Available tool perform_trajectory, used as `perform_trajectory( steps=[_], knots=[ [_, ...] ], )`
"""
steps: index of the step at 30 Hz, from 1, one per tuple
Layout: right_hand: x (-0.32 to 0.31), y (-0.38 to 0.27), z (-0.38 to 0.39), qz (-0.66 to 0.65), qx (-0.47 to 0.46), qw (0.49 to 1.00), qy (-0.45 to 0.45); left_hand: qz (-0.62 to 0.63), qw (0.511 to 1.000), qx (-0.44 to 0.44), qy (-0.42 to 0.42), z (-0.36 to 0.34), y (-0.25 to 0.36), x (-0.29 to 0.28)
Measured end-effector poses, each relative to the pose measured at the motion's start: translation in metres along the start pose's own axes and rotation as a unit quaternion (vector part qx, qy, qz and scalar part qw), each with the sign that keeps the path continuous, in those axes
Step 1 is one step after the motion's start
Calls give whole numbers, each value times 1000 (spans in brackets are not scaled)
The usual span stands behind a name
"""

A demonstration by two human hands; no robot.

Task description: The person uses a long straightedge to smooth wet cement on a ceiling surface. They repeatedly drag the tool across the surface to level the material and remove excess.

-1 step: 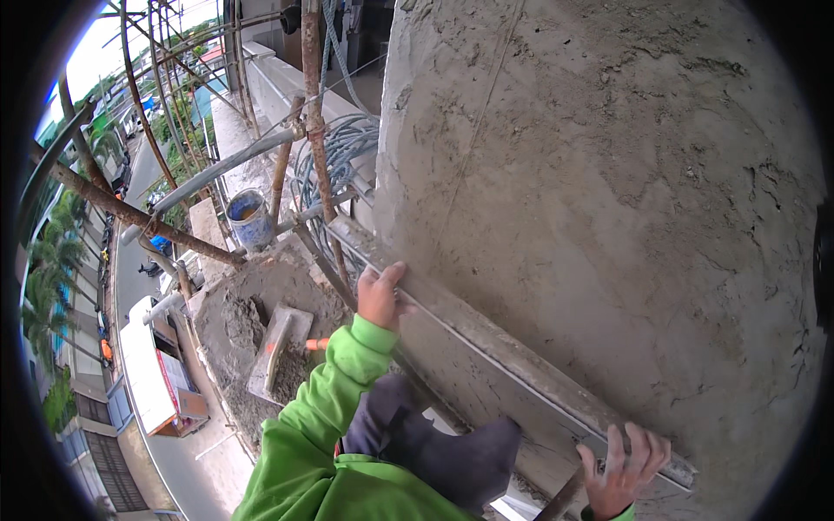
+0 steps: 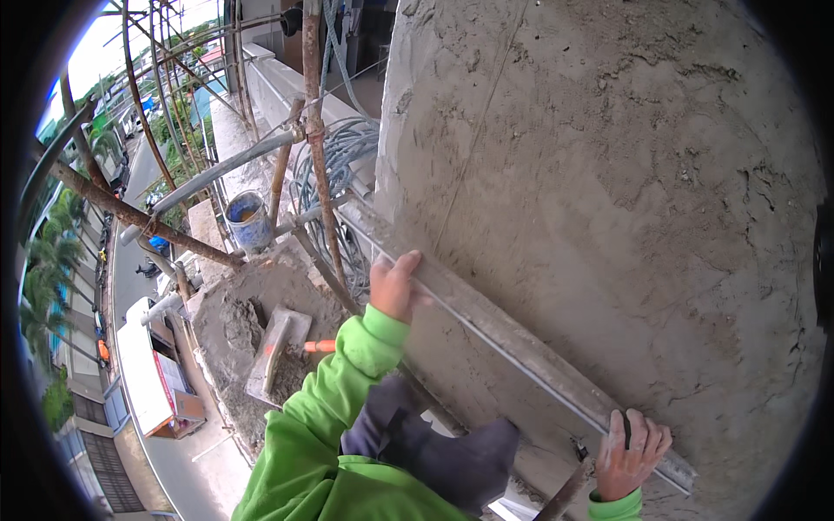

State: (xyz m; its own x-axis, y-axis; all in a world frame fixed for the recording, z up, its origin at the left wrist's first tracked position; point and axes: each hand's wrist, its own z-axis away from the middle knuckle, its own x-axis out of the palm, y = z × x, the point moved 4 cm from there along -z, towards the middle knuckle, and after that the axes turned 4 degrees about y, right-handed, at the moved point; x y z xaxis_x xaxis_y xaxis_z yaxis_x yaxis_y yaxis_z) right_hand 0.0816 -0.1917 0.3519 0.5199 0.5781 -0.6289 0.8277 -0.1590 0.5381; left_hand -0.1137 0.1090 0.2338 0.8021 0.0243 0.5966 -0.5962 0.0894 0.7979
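A long, straight metal screed bar (image 2: 512, 340), smeared with mortar, lies slantwise against the wet plastered wall (image 2: 599, 200). Near its upper left end my left hand (image 2: 395, 285) is closed round the lower edge, thumb uppermost. My right hand (image 2: 632, 453) grips the lower right end, its fingers hooked over the bar. To the left of my green sleeve, a plastering trowel (image 2: 278, 354) rests on a board heaped with grey mortar (image 2: 228, 319). The orange handle (image 2: 321, 346) of another tool pokes out beside it; the rest of that tool is hidden.
A stained bucket (image 2: 249, 227) stands beyond the mortar. Scaffold poles (image 2: 317, 139) rise at the left, with coiled blue-grey rope (image 2: 334, 154) behind them. Far below runs a street with a parked white truck (image 2: 156, 373). A pole end (image 2: 565, 493) sits close to my right hand.
The screed bar's left end has shifted a little up and right along the wall, with my left hand on it. My right hand's fingers have closed further round the bar.
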Motion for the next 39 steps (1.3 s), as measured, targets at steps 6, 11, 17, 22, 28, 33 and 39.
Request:
perform_trajectory(
  steps=[6,11,17,22,28,33,39],
  knots=[
    [-29,51,-10,30,74,993,91,-61,987,127,-77,9,52,72],
    [-29,76,-33,-86,147,982,80,-329,741,585,-8,8,87,81],
    [-27,85,-50,-123,189,973,41,-371,628,683,-25,-22,102,115],
    [-31,90,-57,-92,180,977,61,-322,640,696,-40,-38,102,126],
    [-53,117,-51,-23,188,975,118,-235,620,747,-46,-35,137,177],
    [-66,147,-26,-30,296,943,150,-147,579,800,-56,0,184,220],
    [-51,142,-6,-4,192,978,82,-228,594,769,-63,-15,137,187]
  ],
)
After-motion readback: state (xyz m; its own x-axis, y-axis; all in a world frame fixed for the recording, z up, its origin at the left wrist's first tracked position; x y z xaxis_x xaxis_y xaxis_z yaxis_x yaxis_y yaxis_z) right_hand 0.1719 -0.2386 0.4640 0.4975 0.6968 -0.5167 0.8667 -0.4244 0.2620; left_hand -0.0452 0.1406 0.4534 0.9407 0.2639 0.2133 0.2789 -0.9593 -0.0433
